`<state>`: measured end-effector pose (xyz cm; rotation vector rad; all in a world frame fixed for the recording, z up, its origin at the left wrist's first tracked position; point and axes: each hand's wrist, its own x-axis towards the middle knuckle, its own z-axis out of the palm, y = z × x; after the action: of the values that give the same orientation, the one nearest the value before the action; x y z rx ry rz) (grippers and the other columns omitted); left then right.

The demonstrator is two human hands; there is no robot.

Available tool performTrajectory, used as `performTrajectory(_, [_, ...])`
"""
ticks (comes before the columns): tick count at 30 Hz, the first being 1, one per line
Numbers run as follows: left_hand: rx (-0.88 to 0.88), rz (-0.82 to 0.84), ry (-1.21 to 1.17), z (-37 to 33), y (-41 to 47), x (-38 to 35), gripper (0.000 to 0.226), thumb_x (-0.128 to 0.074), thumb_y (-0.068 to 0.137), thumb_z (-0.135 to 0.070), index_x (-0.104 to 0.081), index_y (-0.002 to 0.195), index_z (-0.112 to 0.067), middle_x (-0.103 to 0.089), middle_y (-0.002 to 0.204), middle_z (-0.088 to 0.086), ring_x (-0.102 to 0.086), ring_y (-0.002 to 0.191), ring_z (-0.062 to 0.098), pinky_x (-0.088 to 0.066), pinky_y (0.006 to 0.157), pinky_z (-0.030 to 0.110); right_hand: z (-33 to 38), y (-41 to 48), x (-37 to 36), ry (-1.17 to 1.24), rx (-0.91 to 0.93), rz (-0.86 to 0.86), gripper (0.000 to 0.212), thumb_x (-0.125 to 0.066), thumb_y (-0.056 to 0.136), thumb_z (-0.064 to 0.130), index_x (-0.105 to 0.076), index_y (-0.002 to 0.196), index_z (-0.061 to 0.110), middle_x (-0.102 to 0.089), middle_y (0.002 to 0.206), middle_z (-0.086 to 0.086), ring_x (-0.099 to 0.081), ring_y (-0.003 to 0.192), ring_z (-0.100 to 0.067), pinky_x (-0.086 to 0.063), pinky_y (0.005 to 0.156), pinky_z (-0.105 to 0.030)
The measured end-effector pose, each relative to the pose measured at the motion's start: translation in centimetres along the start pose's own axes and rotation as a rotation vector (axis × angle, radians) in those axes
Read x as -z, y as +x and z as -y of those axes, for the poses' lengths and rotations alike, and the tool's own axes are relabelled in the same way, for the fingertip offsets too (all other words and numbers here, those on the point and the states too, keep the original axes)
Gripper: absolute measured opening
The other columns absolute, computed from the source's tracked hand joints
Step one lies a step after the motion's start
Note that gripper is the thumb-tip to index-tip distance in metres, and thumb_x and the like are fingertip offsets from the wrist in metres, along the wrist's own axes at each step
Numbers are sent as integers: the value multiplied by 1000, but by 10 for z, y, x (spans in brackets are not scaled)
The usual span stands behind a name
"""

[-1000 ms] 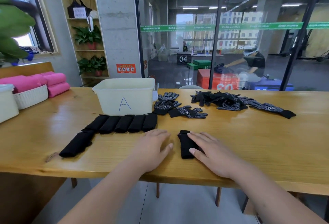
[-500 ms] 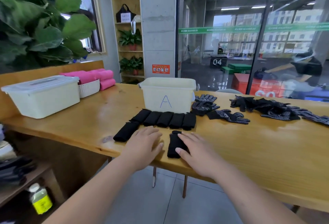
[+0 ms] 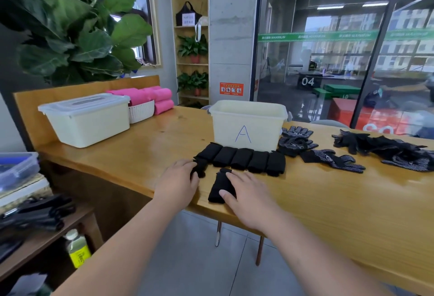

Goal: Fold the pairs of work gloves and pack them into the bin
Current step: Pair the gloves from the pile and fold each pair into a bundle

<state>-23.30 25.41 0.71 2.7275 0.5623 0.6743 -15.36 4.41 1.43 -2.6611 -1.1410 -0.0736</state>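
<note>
Right hand [image 3: 249, 198]: lay flat with straight fingers on a folded glove bundle [image 3: 219, 188] near the table's [image 3: 328, 206] front edge.
Left hand [image 3: 177, 182]: apart from the right, fingertips on another bundle [image 3: 201, 167]; I could not tell whether they gripped it.
Row of folded gloves [image 3: 244, 160]: side by side just behind my hands.
Bin [image 3: 249, 121]: marked A, upright just behind the row.
Loose gloves [image 3: 385, 151]: spread unfolded to the bin's right.
Lidded box [image 3: 87, 121]: far left.

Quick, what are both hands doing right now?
Left hand: touches leftmost folded glove pair; grip cannot be told.
Right hand: open, flat on the nearest folded glove pair.
</note>
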Motion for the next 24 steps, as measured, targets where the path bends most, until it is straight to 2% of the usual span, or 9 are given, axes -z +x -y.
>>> performTrajectory(6, [42,-99,-188,15,-4,-17,39,-48,108,-23,-63,144,-24,-56,151,-12,-49,139,10,-43,113,30,15,22,-12,-10,-12,-37,71,-27,107,66,-23,167,28,-21,174,7,-11,162,-22,-17,130,-46])
performTrajectory(13, [50,-159,-204,15,-4,-26,39,-46,108,-26,-65,141,-30,-57,150,-18,-51,136,6,-48,111,39,29,41,-28,-30,-22,-173,69,-32,104,67,-38,159,26,-40,163,6,-29,153,-20,-28,124,-42])
performTrajectory(19, [49,-158,-165,16,-4,-26,38,-45,109,-36,-63,143,-33,-55,150,-21,-47,139,6,-43,115,38,30,44,-33,-24,-22,-174,71,-25,104,70,-33,161,27,-35,167,5,-26,155,-22,-28,125,-44])
performTrajectory(24, [34,-154,-166,18,-6,-25,41,-42,110,-42,-62,145,-32,-54,153,-19,-40,147,6,-35,120,35,24,39,-30,131,-41,-194,70,-19,106,68,-32,163,29,-30,170,7,-22,158,-18,-25,128,-42])
